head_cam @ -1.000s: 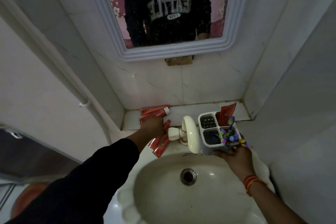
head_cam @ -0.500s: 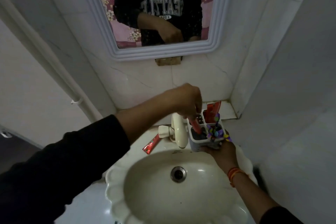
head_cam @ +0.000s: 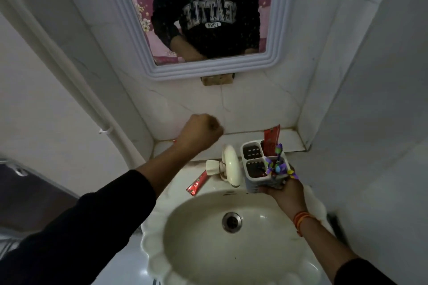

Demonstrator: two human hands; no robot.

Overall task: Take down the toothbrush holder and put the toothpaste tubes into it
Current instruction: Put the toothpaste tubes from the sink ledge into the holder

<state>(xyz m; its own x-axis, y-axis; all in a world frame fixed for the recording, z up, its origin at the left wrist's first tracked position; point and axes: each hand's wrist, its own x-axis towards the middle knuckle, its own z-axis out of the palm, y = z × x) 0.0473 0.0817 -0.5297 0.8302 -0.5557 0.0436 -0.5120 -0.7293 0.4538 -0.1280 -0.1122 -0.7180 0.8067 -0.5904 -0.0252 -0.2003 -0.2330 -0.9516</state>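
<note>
Over the sink (head_cam: 162, 250), the toothbrush holder (head_cam: 261, 169) sits cupped from below in the right hand (head_cam: 283, 188), fingers wrapped round its base, one toothpaste tube (head_cam: 271, 139) standing upright in a back compartment. The left hand (head_cam: 200, 133) hovers above the ledge (head_cam: 291, 141) to the holder's left, curled into a loose fist, seemingly empty. A loose tube (head_cam: 197, 184) lies on the sink rim beside the tap (head_cam: 229, 165), below and nearer that left hand, its long axis slanting toward the tap. Left should take it.
</note>
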